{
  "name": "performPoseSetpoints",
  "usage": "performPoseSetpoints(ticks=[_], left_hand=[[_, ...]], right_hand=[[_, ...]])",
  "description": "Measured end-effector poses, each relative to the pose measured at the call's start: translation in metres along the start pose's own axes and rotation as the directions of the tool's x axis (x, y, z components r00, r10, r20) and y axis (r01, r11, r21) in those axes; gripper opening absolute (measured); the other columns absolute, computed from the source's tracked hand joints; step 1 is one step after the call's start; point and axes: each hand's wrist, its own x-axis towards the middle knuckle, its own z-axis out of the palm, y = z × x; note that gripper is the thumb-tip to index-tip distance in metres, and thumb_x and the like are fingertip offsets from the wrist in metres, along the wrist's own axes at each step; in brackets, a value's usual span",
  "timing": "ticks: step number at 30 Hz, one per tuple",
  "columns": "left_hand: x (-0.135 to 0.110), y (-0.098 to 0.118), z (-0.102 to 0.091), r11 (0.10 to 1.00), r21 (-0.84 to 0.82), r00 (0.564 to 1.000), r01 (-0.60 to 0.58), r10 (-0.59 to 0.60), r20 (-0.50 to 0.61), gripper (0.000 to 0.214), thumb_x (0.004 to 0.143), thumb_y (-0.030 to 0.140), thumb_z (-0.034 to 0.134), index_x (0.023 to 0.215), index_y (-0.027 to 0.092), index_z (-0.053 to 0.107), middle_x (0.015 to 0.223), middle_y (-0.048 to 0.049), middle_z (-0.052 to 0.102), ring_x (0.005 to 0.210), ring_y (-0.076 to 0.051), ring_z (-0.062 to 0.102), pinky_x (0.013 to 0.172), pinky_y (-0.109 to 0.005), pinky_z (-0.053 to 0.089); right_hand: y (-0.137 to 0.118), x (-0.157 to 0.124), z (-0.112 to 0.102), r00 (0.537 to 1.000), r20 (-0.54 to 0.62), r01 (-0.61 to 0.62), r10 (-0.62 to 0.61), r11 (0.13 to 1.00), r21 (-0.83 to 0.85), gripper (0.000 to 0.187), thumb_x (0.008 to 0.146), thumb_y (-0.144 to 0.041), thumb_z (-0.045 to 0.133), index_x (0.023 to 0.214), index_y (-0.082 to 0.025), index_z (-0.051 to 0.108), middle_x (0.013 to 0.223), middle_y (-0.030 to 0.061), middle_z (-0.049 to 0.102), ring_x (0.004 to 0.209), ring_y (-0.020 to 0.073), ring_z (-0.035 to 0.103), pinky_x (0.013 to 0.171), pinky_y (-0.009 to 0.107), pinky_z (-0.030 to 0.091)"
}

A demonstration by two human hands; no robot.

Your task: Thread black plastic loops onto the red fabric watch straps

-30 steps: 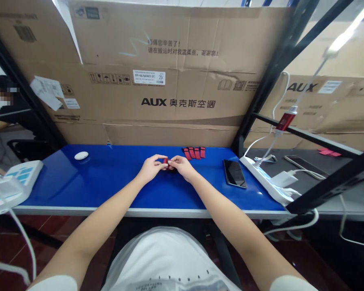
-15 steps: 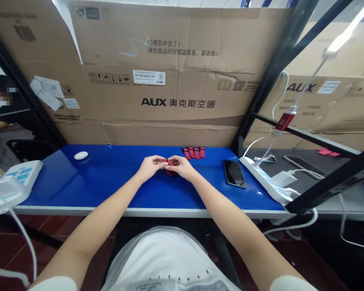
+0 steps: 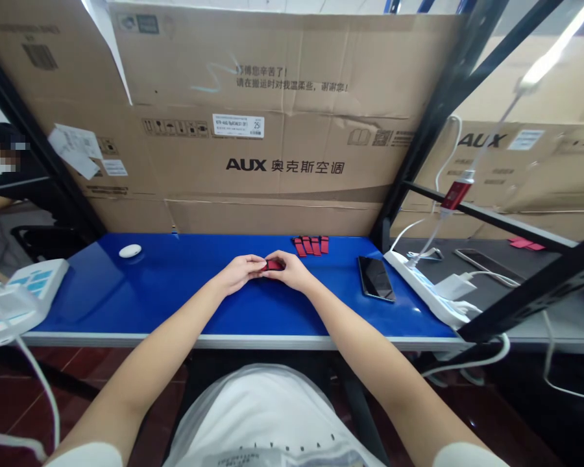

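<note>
Between my two hands is a small red strap point(image 3: 274, 265) with a black band, folded into a short flat piece just over the table. My left hand point(image 3: 238, 273) pinches its left end with thumb and fingertips. At its right end, my right hand point(image 3: 294, 271) has it between thumb and fingers. Part of the strap is hidden behind the fingertips. Behind my right hand, several similar folded red straps point(image 3: 311, 246) with black ends lie in a row on the blue tabletop point(image 3: 175, 285).
A black phone point(image 3: 376, 279) lies right of my hands, beside a white power strip point(image 3: 425, 290) with plugs and cables. At left are a white oval object point(image 3: 130, 250) and another power strip point(image 3: 43, 285). A cardboard panel point(image 3: 282, 194) closes the back. Another person point(image 3: 24, 168) sits far left.
The strap has turned from a bunched, drooping shape to lying flat and level between my hands. My left hand has lowered slightly, and its fingers have shifted on the left end.
</note>
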Motion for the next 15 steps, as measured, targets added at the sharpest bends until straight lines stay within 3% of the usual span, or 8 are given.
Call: performPoseSetpoints(ticks=[5, 9, 12, 15], left_hand=[[0.001, 0.006, -0.011, 0.999, 0.033, 0.999, -0.035, 0.036, -0.033, 0.033, 0.062, 0.021, 0.082, 0.089, 0.013, 0.066, 0.077, -0.0053, 0.069, 0.065, -0.013, 0.064, 0.068, -0.028, 0.053], [0.001, 0.012, -0.03, 0.962, 0.267, 0.993, -0.054, 0.081, -0.09, 0.035, 0.059, 0.022, 0.081, 0.09, 0.013, 0.069, 0.068, -0.004, 0.068, 0.058, -0.014, 0.062, 0.06, -0.027, 0.05], [-0.001, 0.011, -0.035, 0.852, 0.513, 0.988, -0.107, 0.15, -0.043, 0.024, 0.064, 0.026, 0.075, 0.085, 0.015, 0.072, 0.063, -0.0035, 0.067, 0.058, -0.016, 0.061, 0.058, -0.028, 0.048], [-0.003, 0.01, -0.033, 0.633, 0.76, 0.961, -0.145, 0.272, -0.043, 0.014, 0.07, 0.029, 0.07, 0.077, 0.018, 0.072, 0.065, -0.0044, 0.066, 0.06, -0.018, 0.06, 0.061, -0.03, 0.048]], right_hand=[[-0.001, 0.001, -0.008, 1.0, -0.012, -0.003, 0.003, 1.0, -0.025, 0.039, 0.069, -0.044, 0.074, 0.097, -0.017, 0.067, 0.088, 0.0045, 0.069, 0.079, 0.0175, 0.062, 0.079, 0.033, 0.048], [0.009, 0.002, -0.021, 0.999, 0.009, -0.034, 0.035, 0.99, -0.135, 0.035, 0.066, -0.041, 0.076, 0.089, -0.017, 0.069, 0.082, 0.0032, 0.068, 0.075, 0.0171, 0.06, 0.077, 0.032, 0.047], [0.02, 0.005, -0.022, 0.997, 0.066, -0.027, 0.039, 0.984, -0.175, 0.033, 0.065, -0.037, 0.077, 0.089, -0.018, 0.067, 0.083, 0.0023, 0.067, 0.077, 0.0169, 0.06, 0.076, 0.032, 0.047], [0.032, 0.01, -0.019, 0.998, -0.058, -0.024, 0.007, 0.959, -0.283, 0.037, 0.067, -0.029, 0.077, 0.099, -0.019, 0.064, 0.095, 0.0043, 0.065, 0.086, 0.0177, 0.059, 0.081, 0.032, 0.046]])
